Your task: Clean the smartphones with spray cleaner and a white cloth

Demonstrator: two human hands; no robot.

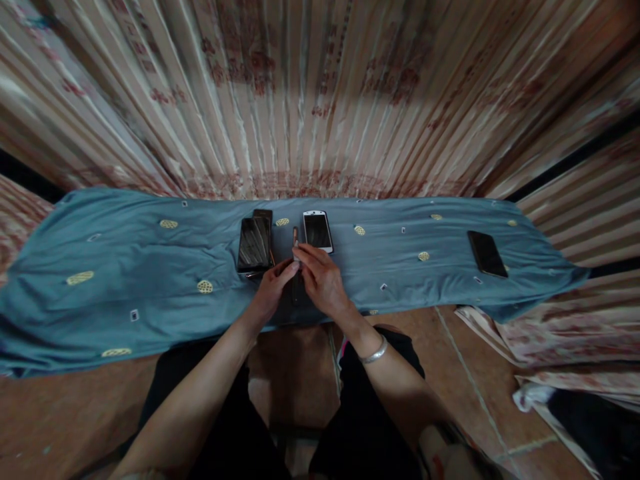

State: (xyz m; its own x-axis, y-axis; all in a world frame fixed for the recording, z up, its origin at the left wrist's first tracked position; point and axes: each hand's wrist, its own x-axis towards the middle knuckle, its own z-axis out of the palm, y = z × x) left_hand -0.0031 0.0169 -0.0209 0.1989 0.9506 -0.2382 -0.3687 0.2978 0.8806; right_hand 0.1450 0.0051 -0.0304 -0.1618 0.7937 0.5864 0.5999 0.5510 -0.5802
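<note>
My left hand (274,288) and my right hand (323,275) meet over the middle of the cloth-covered surface, fingertips together. Between them they pinch a slim, narrow object (295,235) with a brownish far end; its kind cannot be made out. A dark strip shows below the fingers, partly hidden by them. Just left of my left hand lies a black phone (254,245), overlapping another dark phone (263,215) behind it. Beyond my right hand lies a white phone (317,230) with a dark screen, its near edge close to my fingers.
A blue cloth (150,267) with yellow prints covers the long narrow surface. Far to the right lies another dark phone (487,254). A pleated patterned curtain (310,100) hangs right behind the surface. My knees are below its front edge, over a tiled floor (295,367).
</note>
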